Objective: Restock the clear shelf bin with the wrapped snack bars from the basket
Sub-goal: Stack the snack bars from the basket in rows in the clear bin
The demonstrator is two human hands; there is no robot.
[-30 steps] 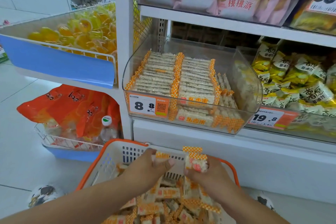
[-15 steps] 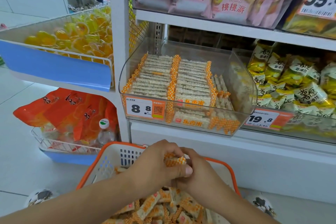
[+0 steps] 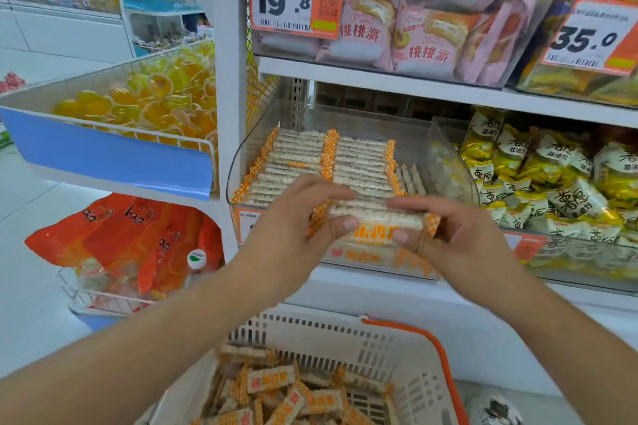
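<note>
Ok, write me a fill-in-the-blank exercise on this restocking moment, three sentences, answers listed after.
1. The stack of snack bars is held between ____ hands, the left hand and the right hand.
2. The snack bars in the clear shelf bin stand in neat ____.
3. The basket below has a rim coloured ____.

Missing words: both; rows; orange
</note>
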